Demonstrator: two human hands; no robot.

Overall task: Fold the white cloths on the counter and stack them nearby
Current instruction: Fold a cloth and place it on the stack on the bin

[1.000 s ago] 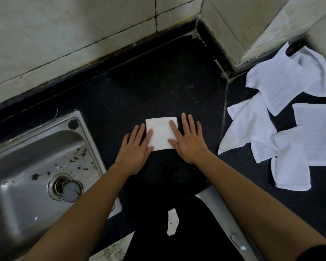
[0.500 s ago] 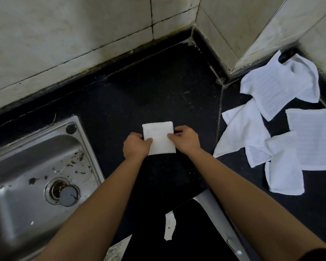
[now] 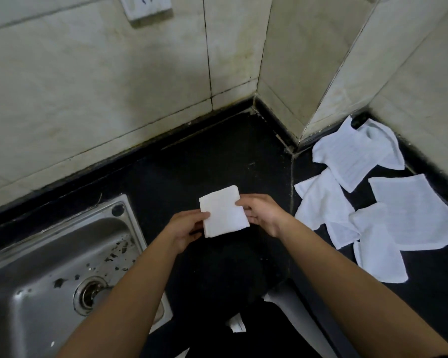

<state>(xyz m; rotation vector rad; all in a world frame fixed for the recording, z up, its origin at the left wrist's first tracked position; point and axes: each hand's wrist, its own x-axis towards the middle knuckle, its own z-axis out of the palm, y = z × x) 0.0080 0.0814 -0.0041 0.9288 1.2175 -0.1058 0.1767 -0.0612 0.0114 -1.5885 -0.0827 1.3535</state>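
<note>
white folded cloth [image 3: 224, 212] held between both hands over black table [image 3: 217, 156], near its middle, just right of steel sink [image 3: 62, 254]. left hand [image 3: 185, 228] pinches left edge, right hand [image 3: 263, 214] pinches right edge; each grip clenched on cloth. cloth's long axis runs roughly away from person, slightly tilted. unfolded cloths [image 3: 373, 197] lie scattered well to right, by wall corner, nearer right hand. no stack visible yet; judgement: folded piece needs set-down spot, likely bare table between hands and pile.
</note>
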